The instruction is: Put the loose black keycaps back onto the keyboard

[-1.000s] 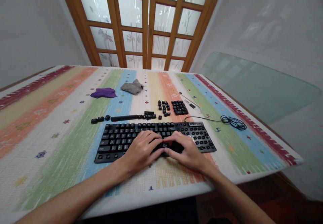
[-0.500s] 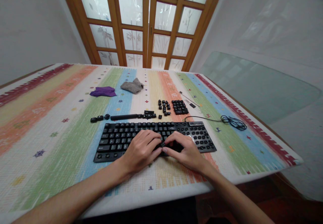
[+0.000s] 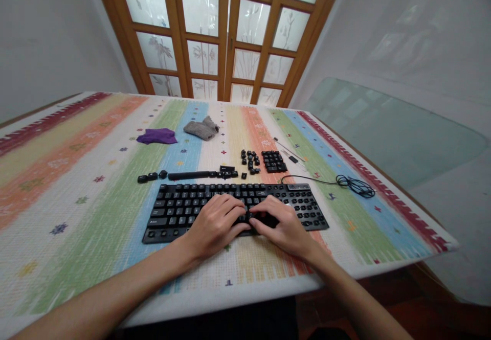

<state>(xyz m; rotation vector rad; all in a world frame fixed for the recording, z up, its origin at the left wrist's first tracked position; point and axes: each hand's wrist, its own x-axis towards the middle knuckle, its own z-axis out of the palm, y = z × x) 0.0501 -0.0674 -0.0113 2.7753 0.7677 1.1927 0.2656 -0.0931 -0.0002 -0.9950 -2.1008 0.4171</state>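
A black keyboard (image 3: 171, 212) lies across the striped tablecloth, with bare key sockets at its right end and along its front left. My left hand (image 3: 217, 222) rests over its middle, fingers curled and thumb by the front edge, holding the keyboard. From the right, my right hand (image 3: 282, 225) bends its thumb and index finger around a small black keycap (image 3: 250, 216) close to the left fingertips. Both hands partly hide the keys beneath them. Whether that keycap is seated or loose I cannot tell.
Behind the keyboard lie a long spacebar (image 3: 187, 175), several loose keycaps (image 3: 250, 161) and a block of keycaps (image 3: 273, 161). A coiled cable (image 3: 356, 186) is at right. Farther back are a purple cloth (image 3: 157, 136) and a grey cloth (image 3: 200, 129).
The right thumb and index finger have shifted slightly and spread a little around the keycap. My left hand stays nearly where it was, its thumb slightly higher.
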